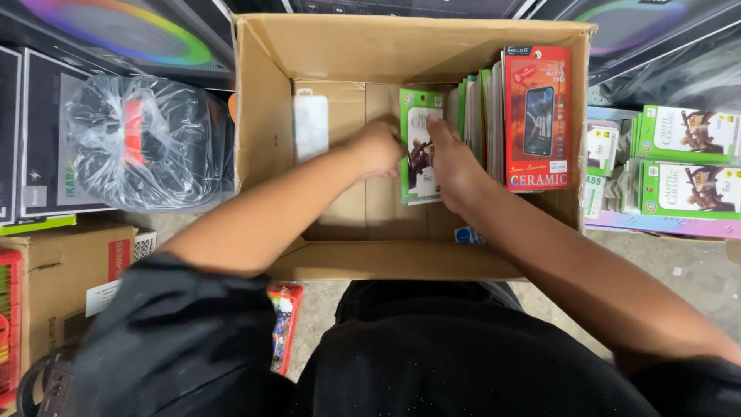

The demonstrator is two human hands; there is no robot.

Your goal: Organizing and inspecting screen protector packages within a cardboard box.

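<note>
An open cardboard box (266,116) stands in front of me. Inside it, a row of flat green and white packets (475,108) stands on edge toward the right, with a red packet (538,116) picturing a phone at the right end. My left hand (378,147) and my right hand (451,162) are both down in the box, gripping a green packet (421,143) from either side. A white flat packet (311,123) leans against the box's far left inner wall.
A black object wrapped in clear plastic (143,143) lies left of the box. Stacks of green packets (687,162) lie to the right. A brown carton (62,286) and a small colourful box (283,324) sit near my left elbow on the concrete floor.
</note>
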